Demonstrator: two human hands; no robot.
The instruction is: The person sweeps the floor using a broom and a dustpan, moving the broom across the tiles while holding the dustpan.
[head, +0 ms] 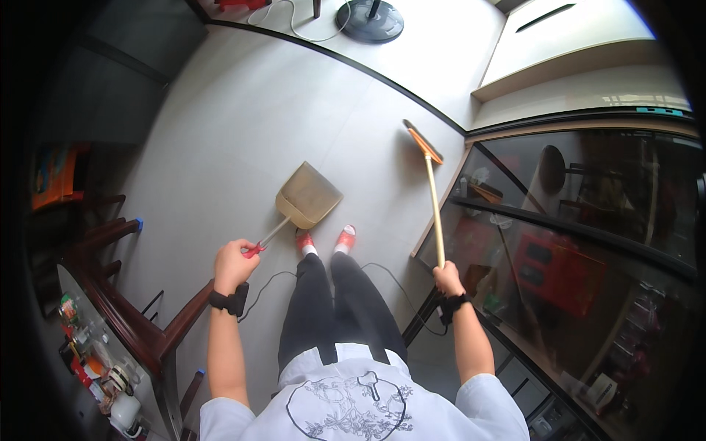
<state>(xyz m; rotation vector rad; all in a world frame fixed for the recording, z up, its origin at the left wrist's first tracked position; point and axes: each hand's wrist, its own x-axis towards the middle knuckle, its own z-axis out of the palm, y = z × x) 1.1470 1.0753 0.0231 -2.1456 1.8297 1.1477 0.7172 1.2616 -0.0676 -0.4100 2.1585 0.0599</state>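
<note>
My left hand point(236, 265) grips the red handle end of a long-handled dustpan point(309, 194). The pan is beige plastic and lies in front of my feet, its wide edge facing away from me to the right. In my right hand point(449, 278) is the pale yellow pole of a broom point(423, 144). Its orange head with dark bristles is out ahead to the right, near the glass cabinet; whether the bristles touch the floor I cannot tell. Both wrists wear black bands with cables.
Light grey floor point(237, 121) spreads ahead, crossed by a dark strip. A glass-fronted cabinet point(529, 231) stands on the right. Dark red wooden furniture point(182, 320) and a cluttered table point(110, 358) are at left. A round black base point(369, 25) and white cable lie beyond the strip.
</note>
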